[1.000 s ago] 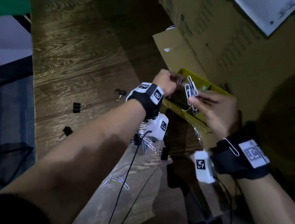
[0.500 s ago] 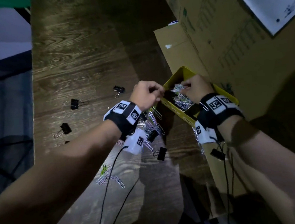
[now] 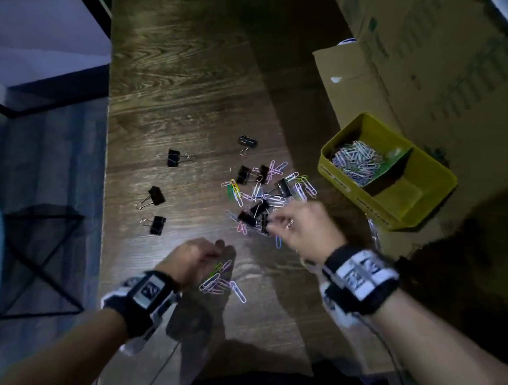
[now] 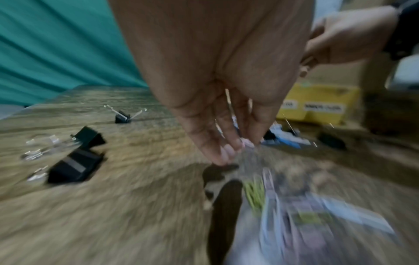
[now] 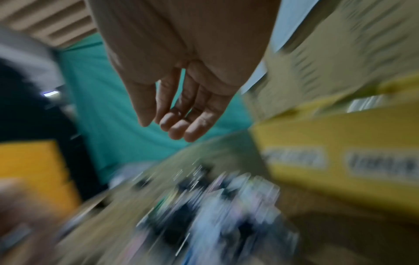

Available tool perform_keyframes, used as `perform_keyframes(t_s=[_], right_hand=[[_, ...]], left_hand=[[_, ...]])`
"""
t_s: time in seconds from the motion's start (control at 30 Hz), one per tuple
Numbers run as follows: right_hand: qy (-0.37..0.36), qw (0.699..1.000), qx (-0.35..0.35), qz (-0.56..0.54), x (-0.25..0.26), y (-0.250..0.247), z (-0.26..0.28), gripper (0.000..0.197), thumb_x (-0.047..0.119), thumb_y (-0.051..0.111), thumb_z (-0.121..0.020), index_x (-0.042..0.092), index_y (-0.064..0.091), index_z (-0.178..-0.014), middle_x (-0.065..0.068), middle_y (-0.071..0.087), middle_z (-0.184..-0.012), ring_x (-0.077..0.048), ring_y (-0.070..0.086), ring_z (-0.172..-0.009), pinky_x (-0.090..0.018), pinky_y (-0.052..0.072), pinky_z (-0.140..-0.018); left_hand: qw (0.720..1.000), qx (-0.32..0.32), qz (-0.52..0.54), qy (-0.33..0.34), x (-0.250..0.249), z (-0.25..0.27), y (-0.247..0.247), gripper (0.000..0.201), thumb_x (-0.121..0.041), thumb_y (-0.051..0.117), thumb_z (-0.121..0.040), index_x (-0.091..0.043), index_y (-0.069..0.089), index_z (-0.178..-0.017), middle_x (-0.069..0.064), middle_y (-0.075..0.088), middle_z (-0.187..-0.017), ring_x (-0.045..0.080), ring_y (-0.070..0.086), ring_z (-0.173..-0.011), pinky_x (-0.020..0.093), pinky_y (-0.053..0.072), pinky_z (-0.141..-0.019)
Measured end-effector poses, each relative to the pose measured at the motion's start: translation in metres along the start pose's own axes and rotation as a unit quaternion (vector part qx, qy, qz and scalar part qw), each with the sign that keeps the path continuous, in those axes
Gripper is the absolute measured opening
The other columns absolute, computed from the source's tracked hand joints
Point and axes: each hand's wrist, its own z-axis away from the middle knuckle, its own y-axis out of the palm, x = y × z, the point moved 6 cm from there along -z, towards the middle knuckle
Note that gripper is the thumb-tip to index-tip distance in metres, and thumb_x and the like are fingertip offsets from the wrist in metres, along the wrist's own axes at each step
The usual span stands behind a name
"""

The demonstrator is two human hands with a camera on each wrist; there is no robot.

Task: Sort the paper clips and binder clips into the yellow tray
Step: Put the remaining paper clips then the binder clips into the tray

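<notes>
The yellow tray (image 3: 425, 195) stands at the table's right; its far compartment holds a heap of coloured paper clips (image 3: 355, 162), its near compartment is bare. A mixed pile of paper clips and black binder clips (image 3: 266, 191) lies mid-table. My right hand (image 3: 275, 222) hovers blurred over the pile's near edge; in the right wrist view its fingers (image 5: 179, 130) are loosely curled and empty. My left hand (image 3: 218, 250) reaches down onto a small cluster of paper clips (image 3: 221, 284), fingertips (image 4: 226, 152) bunched, with thin wire clips showing between the fingers.
Loose binder clips lie left of the pile (image 3: 173, 158), (image 3: 156, 195), (image 3: 157, 225), and one farther back (image 3: 247, 141). Cardboard boxes (image 3: 419, 55) stand behind and beside the tray. The table's left edge drops to the floor. Cables run from my wrists.
Both hands have pulled back from the tray to the table. The right hand let its paper clips go into the far compartment; the left hand dropped to the small near cluster.
</notes>
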Motion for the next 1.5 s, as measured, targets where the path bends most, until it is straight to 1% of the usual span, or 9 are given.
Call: perform_keyframes(t_s=[0.13,0.27,0.43,0.57,0.87,1.0,1.17,1.4,1.5], right_hand=[[0.011,0.977,0.209,0.045,0.013,0.119,0.032,0.061,0.029,0.063,-0.086,0.016,0.039,-0.141,-0.007,0.042,-0.139,-0.027,0.045,-0.122,-0.042,0.04,-0.104],[-0.024,0.967,0.187,0.171,0.028,0.154,0.039,0.083,0.035,0.057,-0.088,0.015,0.005,-0.15,-0.005,0.023,-0.147,-0.027,0.026,-0.132,-0.043,0.029,-0.108],[-0.039,0.966,0.2,0.16,0.028,0.166,0.03,0.06,0.025,0.054,-0.091,0.016,0.028,-0.144,-0.003,0.034,-0.135,-0.023,0.031,-0.125,-0.042,0.037,-0.102],[0.066,0.978,0.183,0.078,0.014,0.171,0.027,0.014,0.034,0.052,-0.087,0.027,0.055,-0.099,-0.002,0.056,-0.106,-0.023,0.054,-0.102,-0.042,0.046,-0.09],[-0.001,0.936,0.23,0.265,0.05,0.168,0.036,0.033,0.0,0.036,-0.093,-0.001,0.053,-0.121,-0.02,0.053,-0.123,-0.036,0.051,-0.117,-0.045,0.047,-0.091],[-0.026,0.925,0.239,0.296,0.061,0.164,0.035,0.03,-0.003,0.034,-0.093,-0.005,0.053,-0.117,-0.022,0.057,-0.118,-0.036,0.056,-0.112,-0.043,0.047,-0.086],[0.006,0.926,0.239,0.293,0.056,0.17,0.031,0.029,0.0,0.038,-0.093,-0.004,0.055,-0.117,-0.023,0.06,-0.115,-0.038,0.058,-0.109,-0.043,0.048,-0.085],[0.168,0.978,0.101,0.067,0.018,0.155,0.022,0.02,0.02,0.057,-0.084,0.01,0.064,-0.068,-0.016,0.066,-0.073,-0.028,0.06,-0.072,-0.032,0.049,-0.071],[0.24,0.948,0.033,-0.207,0.0,0.145,0.031,0.013,0.007,0.067,-0.078,0.012,0.063,-0.068,-0.009,0.062,-0.061,-0.012,0.055,-0.051,-0.027,0.046,-0.058]], left_hand=[[0.998,-0.011,-0.065,0.022,0.011,0.034,0.04,0.068,-0.052,0.06,-0.065,-0.018,0.046,-0.122,0.004,0.055,-0.112,0.023,0.062,-0.091,0.028,0.055,-0.076],[0.996,-0.003,-0.087,-0.02,0.003,0.04,0.049,0.072,-0.05,0.057,-0.067,-0.012,0.047,-0.127,0.01,0.055,-0.119,0.029,0.056,-0.099,0.038,0.055,-0.078],[0.994,-0.024,-0.104,0.033,-0.009,0.047,0.05,0.043,-0.035,0.041,-0.074,-0.014,0.068,-0.101,0.003,0.065,-0.098,0.016,0.053,-0.086,0.026,0.053,-0.073],[0.98,-0.064,-0.143,0.124,-0.032,0.054,0.033,0.037,-0.024,0.037,-0.068,-0.016,0.073,-0.074,-0.003,0.069,-0.076,0.011,0.06,-0.065,0.02,0.05,-0.061],[0.979,0.013,-0.177,0.099,0.001,0.051,0.06,0.046,-0.017,0.086,-0.047,-0.01,0.071,-0.09,0.0,0.069,-0.08,0.015,0.066,-0.072,0.018,0.052,-0.067],[0.98,-0.043,-0.174,0.09,-0.014,0.047,0.042,0.026,-0.02,0.07,-0.05,-0.013,0.07,-0.074,-0.004,0.065,-0.066,0.012,0.063,-0.06,0.018,0.04,-0.067],[0.994,-0.012,-0.104,-0.01,0.005,0.041,0.048,0.036,-0.018,0.058,-0.079,-0.008,0.058,-0.113,0.01,0.064,-0.103,0.027,0.059,-0.099,0.03,0.045,-0.085],[0.977,-0.066,0.143,-0.147,0.029,0.045,0.032,0.033,-0.042,0.059,-0.064,-0.014,0.069,-0.08,0.005,0.068,-0.073,0.017,0.063,-0.068,0.024,0.05,-0.067],[0.894,-0.105,0.367,-0.232,0.052,0.047,0.038,0.01,-0.015,0.078,-0.064,-0.014,0.068,-0.067,-0.004,0.064,-0.056,0.005,0.056,-0.048,0.022,0.048,-0.055]])
